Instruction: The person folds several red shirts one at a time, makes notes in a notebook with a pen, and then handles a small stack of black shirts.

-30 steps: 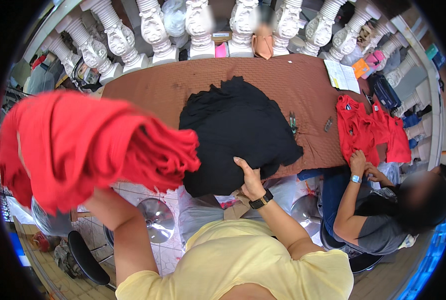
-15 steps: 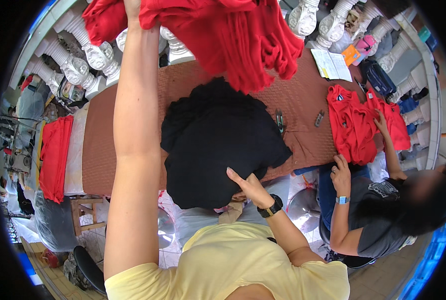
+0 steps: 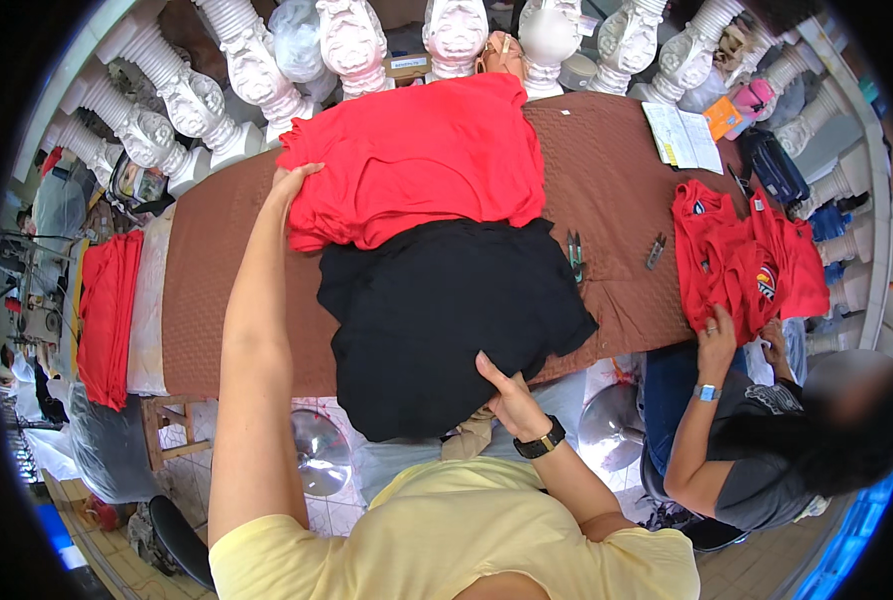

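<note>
A stack of red garments (image 3: 416, 160) lies spread on the brown-covered table, its near edge touching a pile of black cloth (image 3: 446, 310). My left hand (image 3: 291, 185) grips the red stack at its left edge, with some fingers hidden by the fabric. The black pile sits closer to my body, its front hanging over the table's near edge. There my right hand (image 3: 514, 405) holds the black cloth, thumb on top and the other fingers mostly underneath. Beside the black pile lie small thread snips (image 3: 575, 257).
At the right a seated co-worker (image 3: 766, 440) handles red shirts (image 3: 736, 250). Another pair of snips (image 3: 656, 251), an open notebook (image 3: 681, 138) and a dark pouch (image 3: 772, 165) lie nearby. Folded red cloth (image 3: 109, 320) is at the left. White balusters (image 3: 354, 45) line the far side.
My left hand has brought the red garments down from the air onto the table, behind the black pile. My right hand stays on the black cloth. The co-worker's hands have shifted on the red shirts.
</note>
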Motion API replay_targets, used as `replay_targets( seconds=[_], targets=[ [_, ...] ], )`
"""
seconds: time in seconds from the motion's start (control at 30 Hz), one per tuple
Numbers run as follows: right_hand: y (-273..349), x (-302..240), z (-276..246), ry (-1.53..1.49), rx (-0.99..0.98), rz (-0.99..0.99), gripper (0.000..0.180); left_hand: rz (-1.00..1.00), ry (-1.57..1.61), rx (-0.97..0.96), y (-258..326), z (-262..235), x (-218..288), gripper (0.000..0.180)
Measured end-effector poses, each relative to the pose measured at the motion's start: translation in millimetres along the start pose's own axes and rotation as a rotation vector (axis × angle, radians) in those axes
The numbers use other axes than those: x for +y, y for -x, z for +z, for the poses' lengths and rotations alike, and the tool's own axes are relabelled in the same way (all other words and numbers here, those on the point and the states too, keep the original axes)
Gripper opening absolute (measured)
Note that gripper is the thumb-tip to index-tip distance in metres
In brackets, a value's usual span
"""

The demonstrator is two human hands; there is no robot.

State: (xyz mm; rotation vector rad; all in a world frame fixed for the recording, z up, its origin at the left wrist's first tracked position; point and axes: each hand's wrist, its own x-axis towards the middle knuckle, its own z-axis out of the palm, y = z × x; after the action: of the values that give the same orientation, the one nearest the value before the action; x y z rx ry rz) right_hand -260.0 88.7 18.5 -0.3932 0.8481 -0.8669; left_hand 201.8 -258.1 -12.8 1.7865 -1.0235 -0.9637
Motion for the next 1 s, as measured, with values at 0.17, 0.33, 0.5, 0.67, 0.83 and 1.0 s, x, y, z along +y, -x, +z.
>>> replay_targets(
  seconds=[0.17,0.33,0.5,0.67,0.83,1.0],
  targets=[
    [-3.3,1.8,-8.0,0.335,0.149,-0.103,0.076,0.713,-0.277,0.242,6.7,38.2,59.1,0.092],
    [17.9,-20.9,-6.4,0.414,0.156,0.013,0.072,0.378,-0.758,0.711,84.3,37.3,68.3,0.092],
    [25.7,-17.3,-27.6,0.146,0.213,-0.086,0.061,0.377,-0.445,0.218,255.8,6.0,19.9,0.073],
    [-4.0,-9.2,6.1,-0.089,0.125,-0.199,0.051,-0.004,-0.062,-0.282,399.1,11.9,-38.6,0.075],
    [-43.0,-7.1,16.1,-0.213,-0.015,-0.045,0.034,0.227,-0.051,-0.102,426.7,60.1,-32.0,0.076],
    [-20.6,-26.9,33.3,0.067,0.042,-0.238,0.041,-0.067,0.507,-0.176,430.9,76.4,-29.6,0.057]
  ],
)
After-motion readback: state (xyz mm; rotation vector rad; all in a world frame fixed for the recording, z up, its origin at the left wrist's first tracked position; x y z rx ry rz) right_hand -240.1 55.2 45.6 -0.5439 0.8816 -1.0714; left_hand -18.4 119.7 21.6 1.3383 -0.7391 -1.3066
